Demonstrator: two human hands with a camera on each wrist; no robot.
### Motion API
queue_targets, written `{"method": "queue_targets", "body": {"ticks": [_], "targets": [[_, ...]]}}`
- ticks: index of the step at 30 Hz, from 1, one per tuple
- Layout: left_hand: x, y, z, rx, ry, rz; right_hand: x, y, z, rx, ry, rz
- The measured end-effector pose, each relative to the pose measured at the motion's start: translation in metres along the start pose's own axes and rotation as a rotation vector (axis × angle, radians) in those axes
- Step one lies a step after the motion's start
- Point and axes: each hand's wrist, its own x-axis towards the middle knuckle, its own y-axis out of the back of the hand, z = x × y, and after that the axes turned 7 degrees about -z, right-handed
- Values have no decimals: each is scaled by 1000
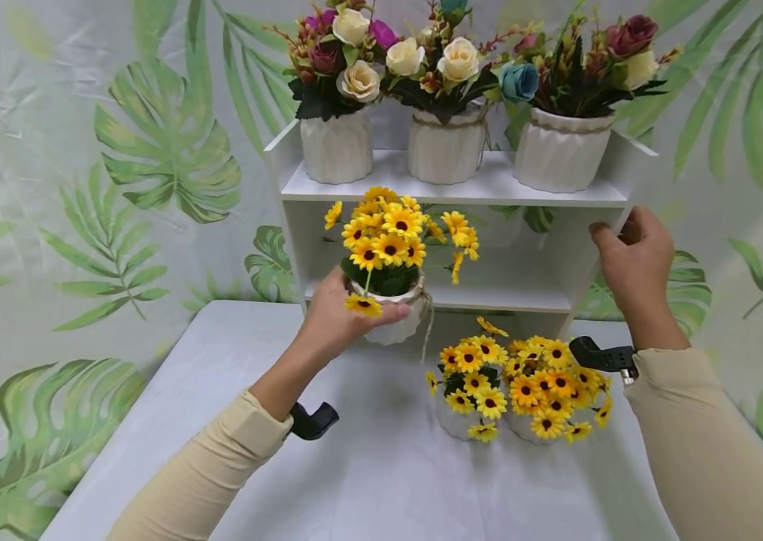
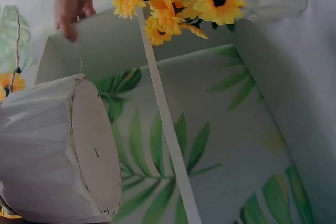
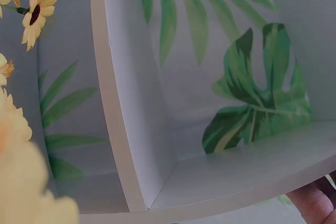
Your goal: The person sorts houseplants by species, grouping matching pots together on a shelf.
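My left hand [image 1: 335, 319] curled its fingers around a white ribbed pot [image 1: 395, 319] full of yellow sunflowers [image 1: 391, 234], holding it lifted at the front of the white shelf unit's [image 1: 452, 194] middle tier. My right hand [image 1: 633, 259] gripped the unit's right side panel, fingers bent over its edge. Two more white pots of sunflowers [image 1: 519, 385] stood side by side, touching, on the white table [image 1: 381, 481] below. On the top tier sat three white pots of mixed roses [image 1: 452, 64].
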Motion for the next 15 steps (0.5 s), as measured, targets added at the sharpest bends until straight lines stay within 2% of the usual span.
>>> {"method": "queue_targets", "body": {"ticks": [5, 15], "targets": [[23, -22, 15, 104, -12, -26, 1, 0, 0, -4, -11, 9], [52, -60, 29, 141, -70, -79, 2, 0, 0, -5, -18, 9]]}}
